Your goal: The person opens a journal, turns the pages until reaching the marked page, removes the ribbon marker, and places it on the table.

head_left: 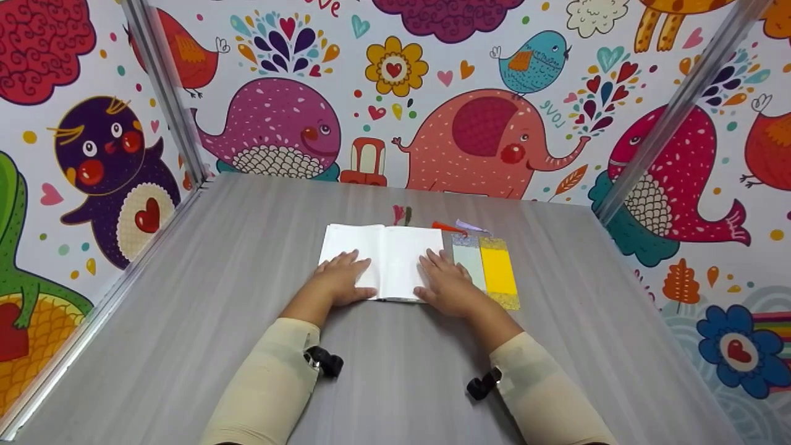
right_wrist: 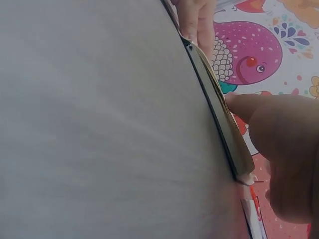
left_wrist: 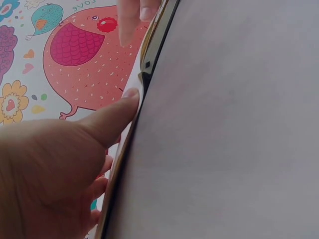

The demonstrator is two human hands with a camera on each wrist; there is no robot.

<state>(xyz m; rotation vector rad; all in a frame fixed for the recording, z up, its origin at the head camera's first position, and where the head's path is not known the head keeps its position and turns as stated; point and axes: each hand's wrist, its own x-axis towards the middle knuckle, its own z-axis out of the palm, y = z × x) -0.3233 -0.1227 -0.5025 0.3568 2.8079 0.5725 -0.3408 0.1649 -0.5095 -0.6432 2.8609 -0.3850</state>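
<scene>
— On the desk (head_left: 395,371)?
— Note an open book (head_left: 403,259), white pages up.
— Touching it?
— See left hand (head_left: 340,281) on the left page, right hand (head_left: 451,284) on the right; fingers (head_left: 345,260) spread, relaxed, gripping nothing.
— Nearby?
— Log a grey bookmark (head_left: 468,256) and a yellow bookmark (head_left: 497,272), side by side, just right of the book.
</scene>
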